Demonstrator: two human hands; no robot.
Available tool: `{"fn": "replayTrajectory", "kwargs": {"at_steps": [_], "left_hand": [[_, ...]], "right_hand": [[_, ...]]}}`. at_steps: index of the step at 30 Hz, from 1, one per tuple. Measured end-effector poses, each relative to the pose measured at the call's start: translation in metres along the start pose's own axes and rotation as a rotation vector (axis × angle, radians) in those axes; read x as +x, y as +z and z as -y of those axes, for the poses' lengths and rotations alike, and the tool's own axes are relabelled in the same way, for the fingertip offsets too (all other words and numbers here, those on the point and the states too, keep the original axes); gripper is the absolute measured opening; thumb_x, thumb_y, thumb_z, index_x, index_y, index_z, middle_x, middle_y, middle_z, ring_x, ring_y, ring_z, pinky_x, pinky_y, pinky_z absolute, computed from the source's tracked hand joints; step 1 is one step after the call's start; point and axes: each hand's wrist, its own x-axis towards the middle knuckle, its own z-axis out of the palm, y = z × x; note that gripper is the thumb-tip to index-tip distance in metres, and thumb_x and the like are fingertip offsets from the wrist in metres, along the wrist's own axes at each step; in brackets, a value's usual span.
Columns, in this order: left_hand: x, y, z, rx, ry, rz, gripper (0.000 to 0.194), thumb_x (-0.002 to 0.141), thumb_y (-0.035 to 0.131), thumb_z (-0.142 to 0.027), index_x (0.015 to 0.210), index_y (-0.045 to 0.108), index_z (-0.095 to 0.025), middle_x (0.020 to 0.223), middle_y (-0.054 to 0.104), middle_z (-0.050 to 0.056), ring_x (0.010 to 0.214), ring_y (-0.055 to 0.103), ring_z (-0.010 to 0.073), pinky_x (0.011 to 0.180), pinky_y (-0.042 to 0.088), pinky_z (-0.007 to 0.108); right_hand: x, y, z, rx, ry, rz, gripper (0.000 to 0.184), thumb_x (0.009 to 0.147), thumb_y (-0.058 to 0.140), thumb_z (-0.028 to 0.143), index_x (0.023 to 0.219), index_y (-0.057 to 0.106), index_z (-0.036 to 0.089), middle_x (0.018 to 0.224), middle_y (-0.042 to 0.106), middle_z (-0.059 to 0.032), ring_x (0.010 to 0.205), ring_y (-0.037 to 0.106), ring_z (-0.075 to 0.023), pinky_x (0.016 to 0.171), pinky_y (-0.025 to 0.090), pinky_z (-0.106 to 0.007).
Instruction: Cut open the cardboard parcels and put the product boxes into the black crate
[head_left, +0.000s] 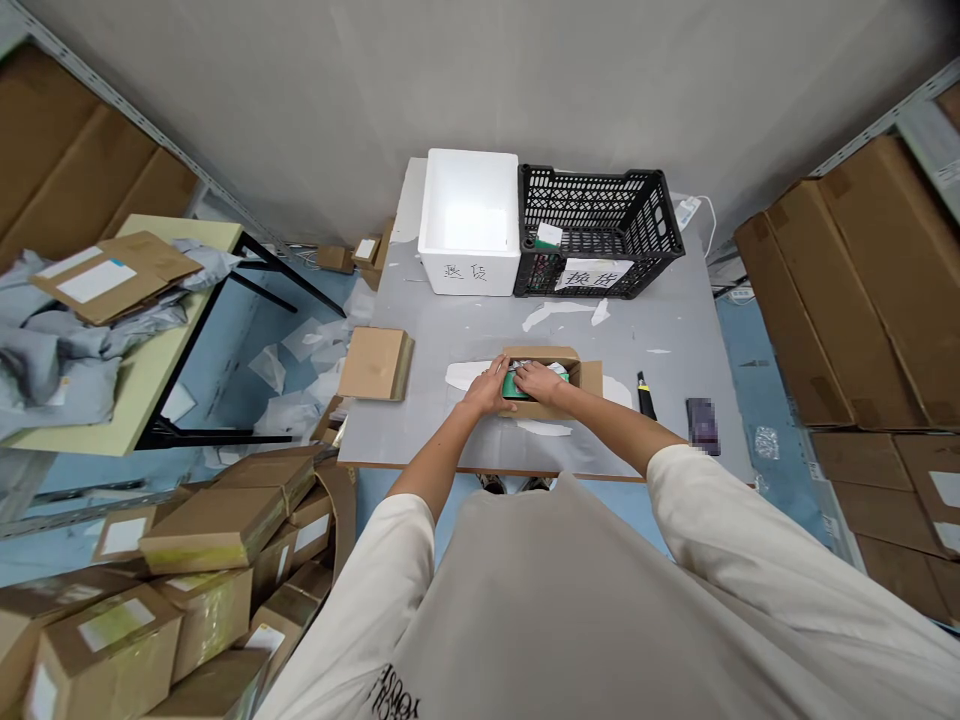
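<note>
Carefully steady the small open brown cardboard box (592, 378) with the left hand (490, 387), fingers and thumb gripping its left end, without squeezing the wall inward. With the right hand (538, 382) inside the box, touch the partly hidden green item (510, 386) lightly; closed on it or only resting, cannot tell. Work flat on the grey table (420, 430), mindful of the black-and-yellow knife (646, 402) near the right forearm

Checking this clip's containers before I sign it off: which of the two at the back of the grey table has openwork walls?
The black plastic crate, on the right; its walls are latticed, unlike the solid-walled white box.
</note>
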Motion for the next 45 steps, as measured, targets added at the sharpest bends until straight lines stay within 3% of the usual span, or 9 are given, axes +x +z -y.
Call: {"fn": "replayTrajectory", "kwargs": {"at_steps": [7, 13, 22, 25, 30, 36, 40, 45], "left_hand": [[0.000, 0.001, 0.002, -0.009, 0.005, -0.007, 0.143, 0.061, 0.095, -0.049, 0.168, 0.003, -0.027, 0.175, 0.010, 0.017, 0.145, 0.047, 0.0415, 0.114, 0.045, 0.047], [0.000, 0.001, 0.005, -0.005, 0.012, -0.014, 0.141, 0.062, 0.095, -0.047, 0.168, 0.004, -0.026, 0.175, 0.010, 0.018, 0.146, 0.045, 0.0409, 0.115, 0.044, 0.046], [0.000, -0.006, -0.002, -0.018, -0.013, -0.002, 0.139, 0.060, 0.095, -0.048, 0.167, 0.008, -0.027, 0.174, 0.013, 0.018, 0.143, 0.049, 0.0404, 0.112, 0.046, 0.045], [0.000, -0.006, -0.003, -0.009, -0.026, -0.001, 0.138, 0.060, 0.095, -0.047, 0.166, 0.009, -0.027, 0.174, 0.014, 0.018, 0.142, 0.050, 0.0412, 0.111, 0.047, 0.045], [0.003, -0.004, -0.003, 0.010, -0.010, 0.003, 0.135, 0.062, 0.093, -0.046, 0.166, 0.010, -0.024, 0.174, 0.012, 0.017, 0.147, 0.045, 0.0396, 0.113, 0.045, 0.042], [0.002, -0.005, -0.007, 0.062, -0.043, 0.013, 0.134, 0.064, 0.093, -0.046, 0.167, 0.009, -0.023, 0.174, 0.012, 0.018, 0.146, 0.047, 0.0381, 0.110, 0.046, 0.040], [0.000, -0.007, -0.014, 0.119, -0.060, 0.016, 0.132, 0.066, 0.092, -0.046, 0.167, 0.010, -0.022, 0.174, 0.012, 0.019, 0.148, 0.045, 0.0370, 0.110, 0.045, 0.038], [-0.003, -0.006, -0.028, 0.229, -0.088, 0.023, 0.126, 0.070, 0.088, -0.046, 0.167, 0.010, -0.024, 0.174, 0.012, 0.019, 0.150, 0.041, 0.0407, 0.116, 0.040, 0.046]], "right_hand": [[0.006, 0.007, -0.009, -0.037, 0.046, 0.061, 0.060, 0.080, 0.076, 0.032, 0.132, 0.059, 0.008, 0.121, 0.070, -0.0256, 0.112, 0.064, -0.0368, 0.100, 0.041, -0.043], [-0.006, 0.002, -0.022, 0.065, 0.043, 0.008, 0.050, 0.082, 0.071, 0.032, 0.126, 0.058, 0.011, 0.116, 0.070, -0.0240, 0.108, 0.064, -0.0349, 0.098, 0.041, -0.041], [-0.059, -0.021, -0.034, 0.299, 0.141, -0.175, 0.045, 0.071, 0.069, 0.033, 0.111, 0.054, 0.018, 0.107, 0.067, -0.0148, 0.100, 0.057, -0.0321, 0.093, 0.039, -0.040], [-0.077, -0.024, -0.036, 0.454, 0.271, -0.337, 0.042, 0.071, 0.067, 0.033, 0.107, 0.050, 0.020, 0.103, 0.065, -0.0104, 0.098, 0.057, -0.0283, 0.086, 0.041, -0.036], [-0.107, -0.032, -0.048, 0.813, 0.459, -0.746, 0.043, 0.069, 0.072, 0.035, 0.101, 0.043, 0.026, 0.096, 0.062, -0.0012, 0.087, 0.058, -0.0214, 0.076, 0.045, -0.032], [-0.146, -0.040, -0.098, 0.988, 0.616, -1.215, 0.048, 0.069, 0.076, 0.033, 0.097, 0.038, 0.028, 0.098, 0.057, 0.0021, 0.085, 0.060, -0.0161, 0.081, 0.051, -0.032], [-0.171, -0.021, -0.133, 0.980, 0.826, -1.322, 0.049, 0.069, 0.077, 0.032, 0.097, 0.038, 0.027, 0.096, 0.055, 0.0026, 0.085, 0.059, -0.0148, 0.082, 0.052, -0.032], [-0.187, 0.036, -0.140, 0.970, 1.094, -1.198, 0.047, 0.067, 0.077, 0.030, 0.093, 0.038, 0.027, 0.087, 0.056, 0.0045, 0.078, 0.056, -0.0148, 0.076, 0.049, -0.031]]}}
